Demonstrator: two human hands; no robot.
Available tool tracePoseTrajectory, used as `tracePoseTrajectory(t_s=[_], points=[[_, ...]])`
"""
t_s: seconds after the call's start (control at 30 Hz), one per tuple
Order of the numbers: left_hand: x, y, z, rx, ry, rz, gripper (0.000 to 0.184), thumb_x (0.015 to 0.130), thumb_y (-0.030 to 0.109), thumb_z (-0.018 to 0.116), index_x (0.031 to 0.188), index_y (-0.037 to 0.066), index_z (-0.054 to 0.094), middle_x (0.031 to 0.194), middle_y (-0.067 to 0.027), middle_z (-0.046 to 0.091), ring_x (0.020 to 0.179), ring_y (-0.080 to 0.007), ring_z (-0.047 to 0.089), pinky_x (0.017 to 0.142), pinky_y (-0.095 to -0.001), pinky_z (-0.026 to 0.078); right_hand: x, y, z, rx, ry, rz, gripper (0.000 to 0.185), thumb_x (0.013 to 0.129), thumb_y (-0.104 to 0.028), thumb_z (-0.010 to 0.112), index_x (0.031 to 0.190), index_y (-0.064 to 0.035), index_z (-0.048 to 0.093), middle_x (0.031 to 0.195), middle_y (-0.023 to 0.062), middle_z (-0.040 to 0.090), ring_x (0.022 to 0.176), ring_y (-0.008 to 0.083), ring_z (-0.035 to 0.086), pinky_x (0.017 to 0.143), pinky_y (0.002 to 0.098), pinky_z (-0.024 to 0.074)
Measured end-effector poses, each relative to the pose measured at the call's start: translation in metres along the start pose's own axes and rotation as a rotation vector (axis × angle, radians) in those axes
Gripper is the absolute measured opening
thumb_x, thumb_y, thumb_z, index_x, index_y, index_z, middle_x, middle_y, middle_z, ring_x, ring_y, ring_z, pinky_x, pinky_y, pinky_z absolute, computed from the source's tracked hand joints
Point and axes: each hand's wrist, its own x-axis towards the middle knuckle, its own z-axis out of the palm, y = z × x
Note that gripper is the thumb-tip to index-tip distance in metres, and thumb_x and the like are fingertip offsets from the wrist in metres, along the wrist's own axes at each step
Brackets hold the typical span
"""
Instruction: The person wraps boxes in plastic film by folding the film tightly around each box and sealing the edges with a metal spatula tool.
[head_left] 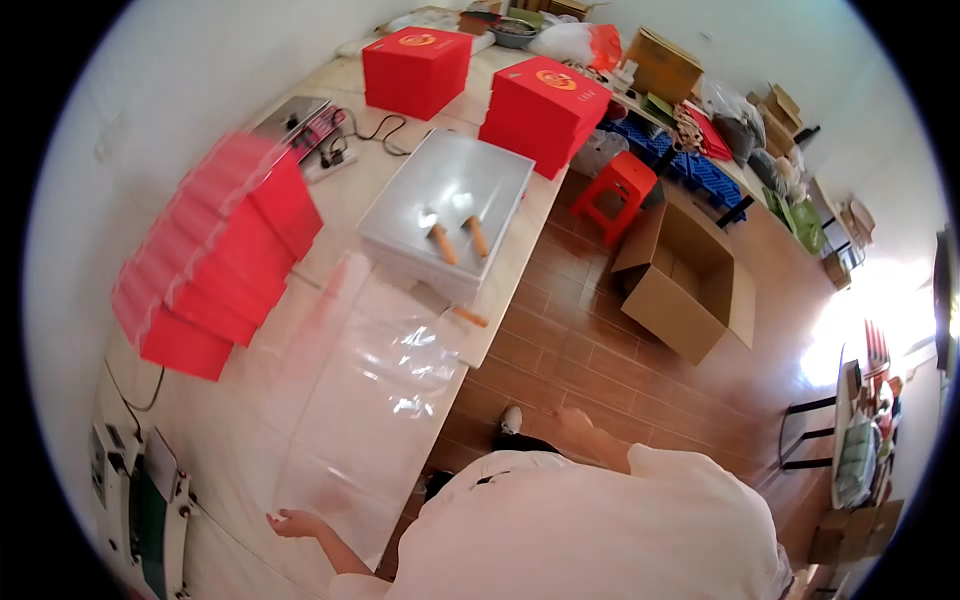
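My left hand (297, 522) is over the near part of the table, its fingers apart and holding nothing that I can see. Close by lies clear plastic film (350, 400), spread flat along the table edge. My right hand (575, 428) hangs out over the floor to the right; its fingers are too small and soft to read. Beyond the film stands a grey, shiny flat-topped block (430, 185) with two wooden handles (475, 236) on top. A tool with another wooden handle (468, 316) lies at the block's near side.
Leaning red boxes (235, 250) stand on the left. Two more red stacks (415, 75) (545, 110) are further back. A sealing machine (145, 510) is at the lower left, and cables (385, 130) lie behind the block. On the floor are an open carton (685, 275) and a red stool (620, 190).
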Motion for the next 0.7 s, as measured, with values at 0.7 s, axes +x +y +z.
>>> tracePoseTrajectory(t_s=[0.7], points=[[-0.326, 0.542, 0.058, -1.014, -1.206, 0.319, 0.031, 0.097, 0.013, 0.046, 0.126, 0.005, 0.046, 0.125, -0.0098, 0.053, 0.095, -0.0165, 0.057, 0.083, -0.0292, 0.044, 0.177, 0.086, -0.107, 0.333, 0.153, 0.065, 0.029, 0.091, -0.027, 0.052, 0.109, -0.0052, 0.059, 0.111, 0.0216, 0.065, 0.106, 0.0386, 0.062, 0.088, 0.0510, 0.0500]])
